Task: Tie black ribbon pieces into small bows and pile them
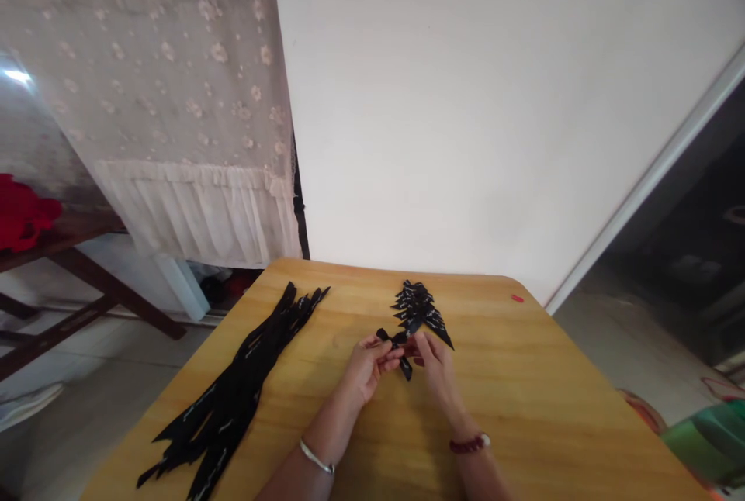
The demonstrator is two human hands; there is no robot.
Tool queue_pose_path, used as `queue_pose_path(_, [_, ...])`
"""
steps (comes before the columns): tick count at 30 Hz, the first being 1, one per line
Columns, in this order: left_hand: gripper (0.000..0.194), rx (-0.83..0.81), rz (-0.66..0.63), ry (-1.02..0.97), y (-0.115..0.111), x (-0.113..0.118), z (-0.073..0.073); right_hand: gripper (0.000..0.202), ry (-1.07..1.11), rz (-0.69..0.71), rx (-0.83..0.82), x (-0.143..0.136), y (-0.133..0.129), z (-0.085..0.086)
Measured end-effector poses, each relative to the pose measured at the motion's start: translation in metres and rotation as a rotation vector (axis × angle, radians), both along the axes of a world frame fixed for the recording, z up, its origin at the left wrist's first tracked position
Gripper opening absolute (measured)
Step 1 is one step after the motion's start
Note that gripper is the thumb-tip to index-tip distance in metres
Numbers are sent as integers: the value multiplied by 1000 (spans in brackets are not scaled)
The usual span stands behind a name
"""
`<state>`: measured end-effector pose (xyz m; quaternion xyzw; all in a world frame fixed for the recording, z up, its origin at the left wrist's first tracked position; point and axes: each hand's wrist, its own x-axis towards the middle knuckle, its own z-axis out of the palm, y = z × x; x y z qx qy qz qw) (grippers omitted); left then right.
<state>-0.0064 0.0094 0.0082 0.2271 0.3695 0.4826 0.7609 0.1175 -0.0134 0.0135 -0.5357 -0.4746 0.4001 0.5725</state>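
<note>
Between my two hands is a black ribbon bow [399,340], its loops at the top and a tail hanging below. My left hand [371,365] pinches its left side. On the right side, the fingers of my right hand [429,355] close on the bow as well. Just beyond the hands lies a stack of black bows [417,303] with white marks, fanned out on the table. To the left, a long bundle of black ribbon strips [244,377], also marked in white, stretches diagonally across the wood.
The wooden table [524,408] has rounded far corners and meets a white wall [466,113]. A small red piece [518,298] lies near its far right corner. A lace curtain [203,113] hangs at the left, past a dark wooden stand [87,284] with red cloth [23,214].
</note>
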Motion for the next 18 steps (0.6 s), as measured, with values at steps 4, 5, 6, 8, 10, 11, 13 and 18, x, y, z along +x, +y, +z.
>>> queue_pose_path(4, [10,-58,26,-18,3,-3,0,42,32,-66,-55,3,-2,2])
queue_pose_path(5, [11,-63,31,-18,3,-3,0,42,31,-76,-53,3,-2,1])
queue_pose_path(6, [12,-65,37,-18,3,-3,1,42,29,-82,-49,4,-2,1])
queue_pose_path(8, [14,-60,48,-17,2,-3,1,42,21,-84,-47,4,-2,3])
queue_pose_path(10, [14,-46,53,-13,2,-2,1,40,5,-79,-54,3,-3,5])
queue_pose_path(11, [14,-34,47,-9,1,-1,1,39,-3,-62,-51,2,-3,6])
queue_pose_path(13, [14,3,19,7,1,0,0,35,-10,2,-14,0,-3,7])
queue_pose_path(18, [21,96,-53,111,-4,3,0,24,-40,97,101,-4,0,2])
